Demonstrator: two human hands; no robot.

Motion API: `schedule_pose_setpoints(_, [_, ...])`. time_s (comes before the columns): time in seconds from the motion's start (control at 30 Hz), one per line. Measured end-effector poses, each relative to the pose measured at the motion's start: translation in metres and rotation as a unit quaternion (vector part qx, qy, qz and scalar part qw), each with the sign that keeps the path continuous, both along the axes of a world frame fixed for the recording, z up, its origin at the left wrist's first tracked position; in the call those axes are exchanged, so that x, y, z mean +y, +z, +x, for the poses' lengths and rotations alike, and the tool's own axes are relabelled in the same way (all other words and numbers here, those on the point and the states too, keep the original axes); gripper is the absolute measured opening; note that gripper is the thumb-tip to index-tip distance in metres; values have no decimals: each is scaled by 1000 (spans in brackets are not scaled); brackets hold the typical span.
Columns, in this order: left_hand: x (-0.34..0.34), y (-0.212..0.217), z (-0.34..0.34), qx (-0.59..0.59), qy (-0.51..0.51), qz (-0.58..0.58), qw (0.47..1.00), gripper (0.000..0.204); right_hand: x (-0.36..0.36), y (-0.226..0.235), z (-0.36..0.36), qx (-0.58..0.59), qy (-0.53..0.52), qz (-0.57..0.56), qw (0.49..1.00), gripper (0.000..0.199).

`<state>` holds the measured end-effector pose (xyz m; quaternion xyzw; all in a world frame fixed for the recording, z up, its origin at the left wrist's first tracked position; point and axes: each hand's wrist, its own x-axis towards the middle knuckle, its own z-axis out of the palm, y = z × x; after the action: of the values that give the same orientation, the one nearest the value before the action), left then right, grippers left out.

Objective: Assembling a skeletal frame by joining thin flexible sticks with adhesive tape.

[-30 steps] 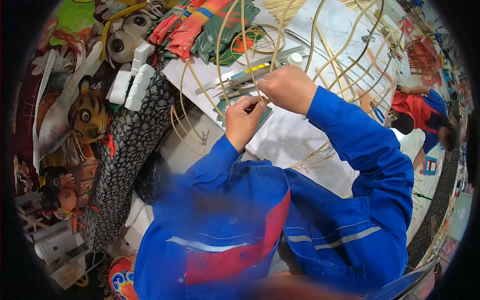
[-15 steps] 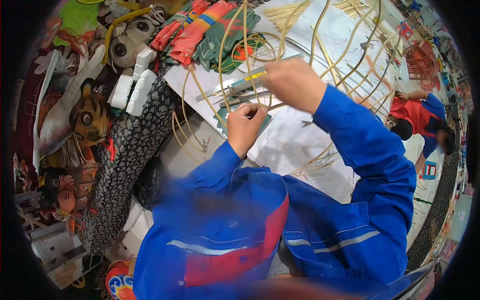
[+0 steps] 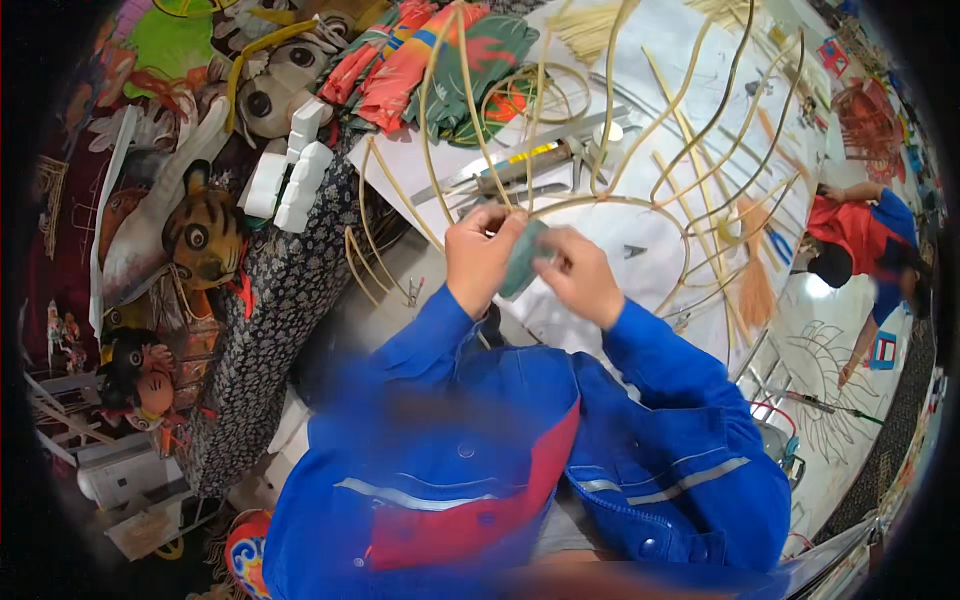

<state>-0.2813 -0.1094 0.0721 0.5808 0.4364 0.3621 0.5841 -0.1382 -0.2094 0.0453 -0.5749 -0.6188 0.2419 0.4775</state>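
Both hands met above the near edge of the white worktable (image 3: 640, 250), just below the curved bamboo-strip frame (image 3: 600, 205). The left hand (image 3: 480, 258) had its fingers curled shut around one end of a small grey-green pad (image 3: 522, 258), thumb pressed on top. The right hand (image 3: 580, 275) pinched the pad's other side, fingers closed on it. The pad stood tilted between the two palms, held clear of the table. Behind it lay a long metal tool with a yellow mark (image 3: 520, 165) among loose strips.
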Motion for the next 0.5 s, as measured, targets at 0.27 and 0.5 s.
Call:
schedule_pose_setpoints(0.27, [1, 14, 0, -13, 29, -58, 998, 29, 78, -1, 10, 505, 159, -56, 846, 50])
schedule_pose_setpoints(0.5, [7, 1, -12, 9, 42, -53, 998, 30, 56, -36, -1, 458, 40, -150, 876, 16])
